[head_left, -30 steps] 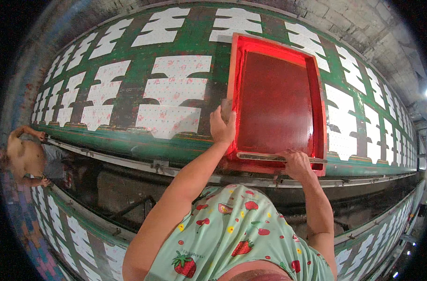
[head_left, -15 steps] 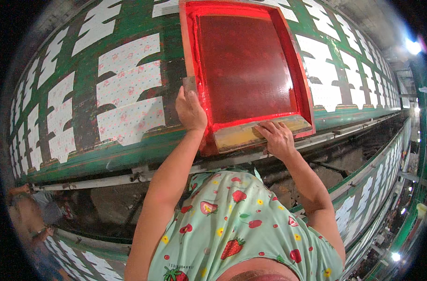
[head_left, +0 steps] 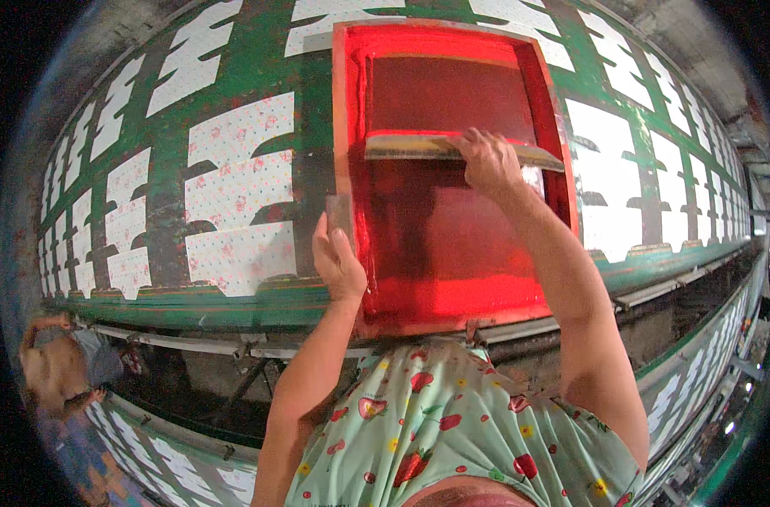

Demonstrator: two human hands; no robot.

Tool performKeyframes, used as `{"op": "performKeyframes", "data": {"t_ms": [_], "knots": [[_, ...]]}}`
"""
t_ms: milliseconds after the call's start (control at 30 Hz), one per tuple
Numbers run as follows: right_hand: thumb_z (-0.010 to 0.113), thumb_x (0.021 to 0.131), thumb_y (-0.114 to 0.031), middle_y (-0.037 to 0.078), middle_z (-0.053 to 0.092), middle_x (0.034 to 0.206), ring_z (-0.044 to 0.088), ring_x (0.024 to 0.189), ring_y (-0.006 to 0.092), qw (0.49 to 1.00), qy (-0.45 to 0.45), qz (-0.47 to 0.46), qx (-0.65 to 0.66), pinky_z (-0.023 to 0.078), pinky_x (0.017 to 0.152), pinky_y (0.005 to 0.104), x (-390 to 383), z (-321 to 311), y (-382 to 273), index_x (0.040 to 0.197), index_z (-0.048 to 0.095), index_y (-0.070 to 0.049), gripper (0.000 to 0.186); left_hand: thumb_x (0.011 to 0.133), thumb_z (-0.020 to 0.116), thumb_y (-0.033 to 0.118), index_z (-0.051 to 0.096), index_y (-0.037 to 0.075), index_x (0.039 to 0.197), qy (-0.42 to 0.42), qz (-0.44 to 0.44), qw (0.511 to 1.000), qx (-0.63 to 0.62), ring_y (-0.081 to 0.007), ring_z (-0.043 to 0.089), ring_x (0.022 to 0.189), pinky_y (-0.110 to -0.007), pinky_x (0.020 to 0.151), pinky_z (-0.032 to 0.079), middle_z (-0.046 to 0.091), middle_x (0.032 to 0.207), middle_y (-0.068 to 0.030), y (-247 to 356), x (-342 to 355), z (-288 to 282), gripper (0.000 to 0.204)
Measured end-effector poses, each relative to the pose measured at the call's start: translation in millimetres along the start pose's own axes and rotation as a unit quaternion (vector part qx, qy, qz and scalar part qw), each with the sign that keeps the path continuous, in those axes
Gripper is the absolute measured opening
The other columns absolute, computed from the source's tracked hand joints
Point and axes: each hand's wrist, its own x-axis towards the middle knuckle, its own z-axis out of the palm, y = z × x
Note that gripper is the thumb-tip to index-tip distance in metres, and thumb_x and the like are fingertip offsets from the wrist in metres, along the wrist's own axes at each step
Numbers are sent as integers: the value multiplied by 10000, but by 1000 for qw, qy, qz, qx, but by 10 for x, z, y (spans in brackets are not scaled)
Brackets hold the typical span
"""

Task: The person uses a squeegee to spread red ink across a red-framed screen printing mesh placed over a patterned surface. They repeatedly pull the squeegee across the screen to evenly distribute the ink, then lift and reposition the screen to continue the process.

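A screen printing frame (head_left: 343, 110) with red-coated rims lies flat on the green table, its mesh dark red. My right hand (head_left: 492, 165) is closed over the top of a long squeegee (head_left: 410, 149), which spans the frame from side to side a little beyond its middle. Wet red ink shows along the squeegee's far side and near the frame's near end. At the frame's left rim my left hand (head_left: 341, 262) grips the edge beside a small flat grey-brown tab (head_left: 338, 218), thumb on top. Its other fingers are partly hidden.
White cut pieces with small printed spots (head_left: 241, 186) lie in rows left of the frame; plainer white pieces (head_left: 605, 177) lie to the right. A pale rail (head_left: 300, 349) runs along the table's near edge. At the lower left another person (head_left: 60, 372) is beside a second table.
My right hand has pushed the squeegee from the frame's near end to past its middle. My left hand stays at the left rim. The whole view has shifted, so the frame sits lower.
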Motion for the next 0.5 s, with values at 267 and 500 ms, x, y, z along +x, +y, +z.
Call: {"op": "performKeyframes", "data": {"t_ms": [267, 500], "knots": [[649, 922, -86, 184, 758, 1390, 752, 1260, 377, 998, 27, 8, -53, 624, 1054, 529, 1514, 328, 839, 1415, 762, -193, 517, 1184, 541, 322, 537, -112, 1577, 24, 10, 998, 49, -362, 612, 1418, -457, 1215, 456, 632, 1530, -264, 65, -16, 21, 586], [625, 926, -93, 203, 797, 1297, 758, 1220, 422, 999, -41, 13, -12, 612, 1058, 578, 2342, 83, 1336, 1427, 768, -215, 535, 1194, 489, 308, 568, -107, 1550, 38, 0, 996, 75, -325, 636, 1370, -445, 1200, 473, 663, 1492, -235, 203, -41, 61, 552]]}}
